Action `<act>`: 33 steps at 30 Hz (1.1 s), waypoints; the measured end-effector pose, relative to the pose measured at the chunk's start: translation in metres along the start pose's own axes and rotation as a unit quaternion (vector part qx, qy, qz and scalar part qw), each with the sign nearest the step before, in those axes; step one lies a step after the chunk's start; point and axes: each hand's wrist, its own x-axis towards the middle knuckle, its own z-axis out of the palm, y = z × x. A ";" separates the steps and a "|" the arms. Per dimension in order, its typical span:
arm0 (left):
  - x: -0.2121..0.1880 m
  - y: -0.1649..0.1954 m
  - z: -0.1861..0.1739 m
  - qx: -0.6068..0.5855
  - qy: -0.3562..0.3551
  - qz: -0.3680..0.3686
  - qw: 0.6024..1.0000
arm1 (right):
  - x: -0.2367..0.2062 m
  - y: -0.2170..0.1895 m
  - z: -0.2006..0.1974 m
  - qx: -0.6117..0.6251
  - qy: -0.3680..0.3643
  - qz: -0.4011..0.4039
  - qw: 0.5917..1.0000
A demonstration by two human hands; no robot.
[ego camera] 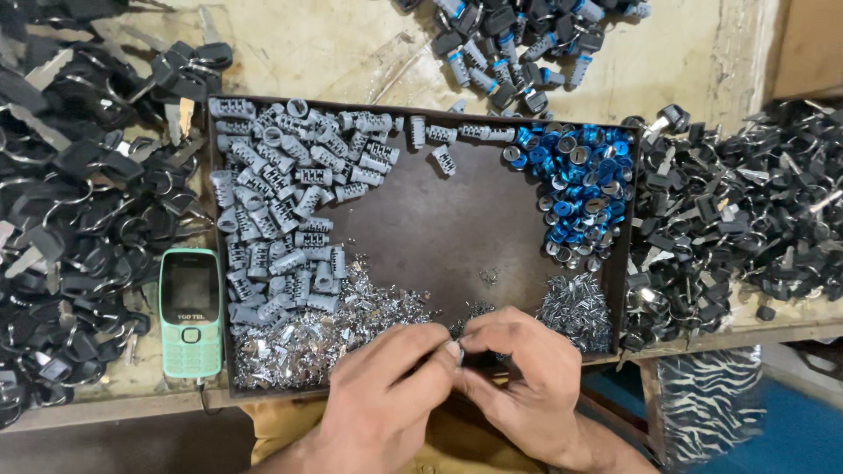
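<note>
My left hand (382, 395) and my right hand (522, 377) meet at the near edge of a dark brown tray (457, 228). Their fingertips pinch a small metal part (455, 349) between them; most of it is hidden by the fingers. Just beyond my left hand lies a heap of small shiny metal pieces (325, 325). A second heap of silver pieces (575, 307) sits next to my right hand. Grey lock cylinders (281, 202) fill the tray's left side. Blue ring caps (584, 184) are piled in its far right corner.
Black-headed keys on rings cover the bench at the left (70, 202) and right (746, 211). A mint-green push-button phone (189, 312) lies left of the tray. Assembled cylinders with black and blue parts (518, 44) lie at the far side.
</note>
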 end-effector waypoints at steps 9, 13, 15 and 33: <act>-0.017 -0.009 -0.013 -0.132 0.063 -0.220 0.964 | 0.084 0.031 -0.033 -0.296 -0.006 -0.032 0.955; -0.025 -0.007 -0.019 -0.146 0.041 -0.247 0.957 | 0.127 0.033 -0.027 -0.399 -0.033 -0.148 0.904; -0.023 -0.007 -0.022 -0.145 0.037 -0.242 0.959 | 0.126 0.022 -0.025 -0.360 -0.002 -0.139 0.922; -0.019 0.011 -0.002 -0.176 0.013 -0.194 0.965 | 0.109 0.035 -0.046 -0.355 -0.014 -0.164 0.920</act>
